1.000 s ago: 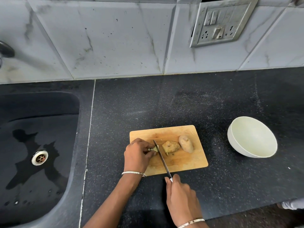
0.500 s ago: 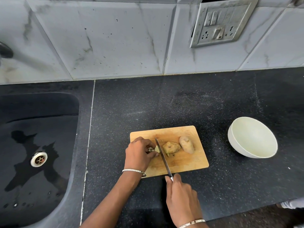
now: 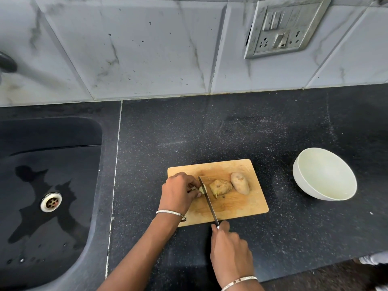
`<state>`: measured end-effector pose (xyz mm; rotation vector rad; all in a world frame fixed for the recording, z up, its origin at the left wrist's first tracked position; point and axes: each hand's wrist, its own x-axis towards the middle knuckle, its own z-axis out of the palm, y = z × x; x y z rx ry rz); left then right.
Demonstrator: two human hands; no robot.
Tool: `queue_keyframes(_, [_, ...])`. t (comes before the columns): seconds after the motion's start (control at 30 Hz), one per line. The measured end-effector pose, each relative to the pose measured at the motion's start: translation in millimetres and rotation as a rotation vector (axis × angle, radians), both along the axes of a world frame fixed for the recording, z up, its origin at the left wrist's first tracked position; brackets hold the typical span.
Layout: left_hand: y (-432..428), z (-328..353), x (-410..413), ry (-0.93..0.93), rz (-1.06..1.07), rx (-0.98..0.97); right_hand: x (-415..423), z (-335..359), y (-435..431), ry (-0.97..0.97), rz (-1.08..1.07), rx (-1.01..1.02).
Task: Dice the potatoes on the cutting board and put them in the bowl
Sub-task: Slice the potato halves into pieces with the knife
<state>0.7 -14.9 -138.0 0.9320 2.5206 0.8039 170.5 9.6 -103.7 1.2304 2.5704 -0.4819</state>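
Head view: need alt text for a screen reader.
On a wooden cutting board, the left hand pinches a small piece of potato while the right hand holds a knife against it. A partly cut potato and a whole potato lie alongside; an empty white bowl sits to the right on the black counter.

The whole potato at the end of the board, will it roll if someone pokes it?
Probably a little: the whole potato is rounded and oval, so it would likely rock or roll sideways. It lies on the flat wooden cutting board, which may slow it. Uncut, it is likely firm, not squishy.
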Motion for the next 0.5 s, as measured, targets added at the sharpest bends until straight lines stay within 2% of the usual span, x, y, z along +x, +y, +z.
queue_keyframes(0.37, [1.2, 1.5, 1.9, 0.005, 0.023, 0.002, -14.7, -11.2, 4.9, -0.032, 0.004, -0.041])
queue_keyframes(0.5, [-0.1, -1.5, 3.1, 0.023, 0.03, 0.036, -9.0, -11.0, 13.2, 0.046, -0.015, -0.141])
